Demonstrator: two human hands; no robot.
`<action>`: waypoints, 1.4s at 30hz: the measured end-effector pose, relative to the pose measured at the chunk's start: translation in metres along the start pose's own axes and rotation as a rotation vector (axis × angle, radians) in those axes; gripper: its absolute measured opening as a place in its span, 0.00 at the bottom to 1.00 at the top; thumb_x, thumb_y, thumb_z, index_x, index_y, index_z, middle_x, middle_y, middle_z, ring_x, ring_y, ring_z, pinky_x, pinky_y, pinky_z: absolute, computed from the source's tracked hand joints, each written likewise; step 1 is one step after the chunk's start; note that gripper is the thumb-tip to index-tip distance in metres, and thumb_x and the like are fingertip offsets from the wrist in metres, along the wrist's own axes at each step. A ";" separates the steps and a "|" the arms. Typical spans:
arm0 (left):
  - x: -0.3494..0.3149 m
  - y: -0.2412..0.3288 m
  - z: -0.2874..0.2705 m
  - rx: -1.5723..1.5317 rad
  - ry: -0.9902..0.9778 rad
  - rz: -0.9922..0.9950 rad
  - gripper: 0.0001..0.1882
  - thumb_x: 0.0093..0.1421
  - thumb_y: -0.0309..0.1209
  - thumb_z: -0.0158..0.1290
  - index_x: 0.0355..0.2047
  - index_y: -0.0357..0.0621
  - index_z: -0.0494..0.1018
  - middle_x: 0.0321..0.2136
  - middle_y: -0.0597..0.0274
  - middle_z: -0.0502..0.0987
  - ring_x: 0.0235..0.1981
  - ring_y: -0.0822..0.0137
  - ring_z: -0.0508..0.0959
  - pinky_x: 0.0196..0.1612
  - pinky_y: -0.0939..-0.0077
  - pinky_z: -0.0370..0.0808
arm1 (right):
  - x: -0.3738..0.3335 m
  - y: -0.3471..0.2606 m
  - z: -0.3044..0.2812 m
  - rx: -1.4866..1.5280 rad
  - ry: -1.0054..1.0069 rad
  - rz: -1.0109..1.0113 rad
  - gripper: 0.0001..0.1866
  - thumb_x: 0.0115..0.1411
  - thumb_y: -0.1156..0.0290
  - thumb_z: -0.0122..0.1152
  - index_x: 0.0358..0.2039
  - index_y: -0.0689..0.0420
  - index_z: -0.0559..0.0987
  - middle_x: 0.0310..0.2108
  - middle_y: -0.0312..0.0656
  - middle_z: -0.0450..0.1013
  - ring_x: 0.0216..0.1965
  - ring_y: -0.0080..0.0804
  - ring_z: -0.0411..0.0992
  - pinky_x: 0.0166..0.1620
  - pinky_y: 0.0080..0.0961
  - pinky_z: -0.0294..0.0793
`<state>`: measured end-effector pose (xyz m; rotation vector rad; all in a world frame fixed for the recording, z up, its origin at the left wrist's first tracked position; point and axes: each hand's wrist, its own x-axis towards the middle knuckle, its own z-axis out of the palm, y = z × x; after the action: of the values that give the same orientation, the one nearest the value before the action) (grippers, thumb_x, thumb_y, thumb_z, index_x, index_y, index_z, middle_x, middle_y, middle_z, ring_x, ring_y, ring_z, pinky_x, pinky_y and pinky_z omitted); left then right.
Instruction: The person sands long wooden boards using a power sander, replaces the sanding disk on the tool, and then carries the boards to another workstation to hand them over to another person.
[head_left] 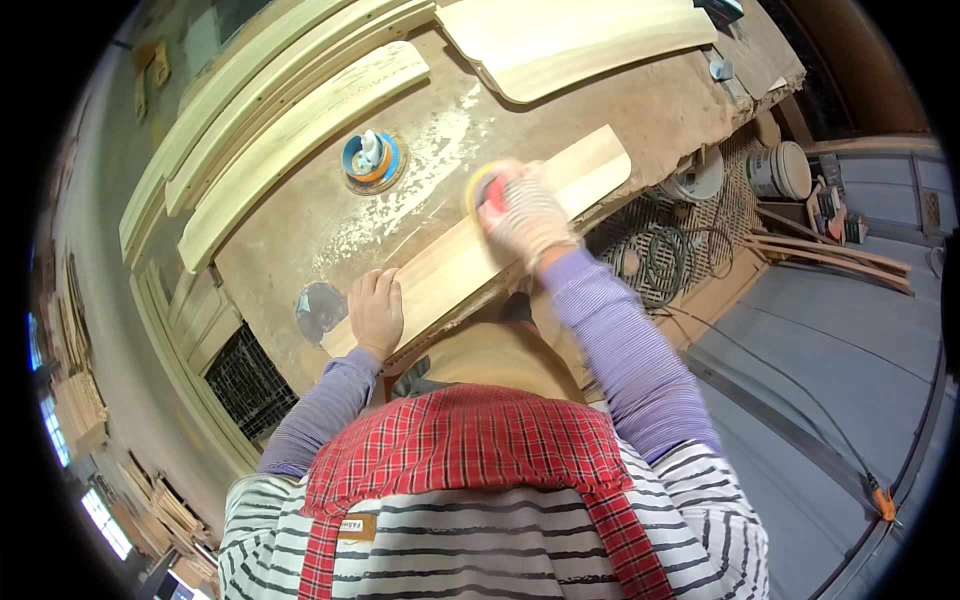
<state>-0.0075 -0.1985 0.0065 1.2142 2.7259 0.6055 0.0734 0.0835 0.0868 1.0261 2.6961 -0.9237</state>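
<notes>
A long pale wooden board (440, 280) with rounded corners lies slantwise along the near edge of the workbench. My left hand (376, 308), bare, rests flat on its left end with the fingers stretched forward. Toward the board's right half, my right hand (528, 215), in a pale striped glove, is closed on a round red-and-yellow pad (494, 192) pressed to the wood. Motion smears this hand and the pad. Beside the left hand sits a dark grey round disc (321, 312) with a light blue patch.
A blue-and-orange tape roll (374, 162) with a white crumpled piece inside stands on the dusty workbench (290, 235). Curved wooden rails (300, 150) lie at the far left, and a wide panel (580, 45) at the back. Right of the bench are buckets (780, 171) and a coiled hose (665, 265).
</notes>
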 end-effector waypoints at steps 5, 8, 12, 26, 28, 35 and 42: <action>0.007 -0.001 0.002 0.044 -0.020 0.039 0.13 0.65 0.33 0.50 0.49 0.48 0.76 0.42 0.61 0.76 0.46 0.57 0.73 0.48 0.60 0.67 | 0.049 0.108 -0.069 -0.072 0.338 0.318 0.28 0.55 0.56 0.65 0.54 0.50 0.71 0.51 0.58 0.67 0.47 0.58 0.76 0.52 0.43 0.77; 0.004 -0.003 0.004 0.058 -0.016 0.010 0.13 0.65 0.33 0.50 0.49 0.48 0.76 0.43 0.60 0.76 0.46 0.57 0.73 0.49 0.60 0.67 | 0.058 0.107 -0.080 -0.071 0.303 0.376 0.29 0.54 0.55 0.66 0.55 0.50 0.70 0.51 0.59 0.66 0.47 0.58 0.75 0.52 0.42 0.77; 0.007 -0.002 0.004 0.082 -0.026 0.020 0.13 0.65 0.32 0.50 0.48 0.48 0.76 0.43 0.60 0.76 0.46 0.56 0.73 0.49 0.59 0.68 | 0.042 0.067 -0.044 -0.070 0.191 0.194 0.27 0.53 0.55 0.67 0.52 0.48 0.72 0.47 0.60 0.69 0.46 0.60 0.75 0.51 0.45 0.76; 0.015 -0.001 0.007 0.013 -0.022 0.008 0.14 0.64 0.33 0.50 0.49 0.48 0.76 0.42 0.58 0.76 0.45 0.54 0.73 0.49 0.58 0.67 | 0.060 0.089 -0.074 -0.094 0.273 0.211 0.30 0.54 0.54 0.66 0.55 0.51 0.72 0.48 0.57 0.70 0.47 0.57 0.75 0.53 0.42 0.76; 0.013 0.000 0.005 0.037 -0.012 0.025 0.14 0.64 0.32 0.51 0.48 0.47 0.76 0.42 0.58 0.76 0.45 0.54 0.73 0.49 0.58 0.67 | 0.066 0.096 -0.085 -0.102 0.315 0.266 0.28 0.55 0.54 0.66 0.54 0.51 0.72 0.49 0.59 0.68 0.45 0.57 0.76 0.50 0.42 0.78; 0.010 -0.002 0.007 0.074 -0.025 0.004 0.14 0.64 0.33 0.51 0.48 0.47 0.76 0.43 0.59 0.76 0.46 0.54 0.73 0.50 0.58 0.67 | 0.015 0.036 -0.024 -0.073 0.028 0.025 0.21 0.58 0.55 0.61 0.50 0.46 0.73 0.53 0.61 0.65 0.45 0.59 0.75 0.51 0.45 0.76; 0.015 0.001 0.007 0.053 -0.019 0.044 0.13 0.65 0.32 0.50 0.48 0.47 0.76 0.45 0.58 0.76 0.46 0.53 0.73 0.50 0.57 0.68 | 0.070 0.132 -0.108 -0.069 0.431 0.341 0.24 0.56 0.54 0.63 0.50 0.50 0.73 0.46 0.58 0.70 0.44 0.56 0.76 0.49 0.44 0.77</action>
<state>-0.0154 -0.1846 0.0016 1.2874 2.7227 0.5266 0.1150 0.2630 0.0859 1.7715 2.7023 -0.5966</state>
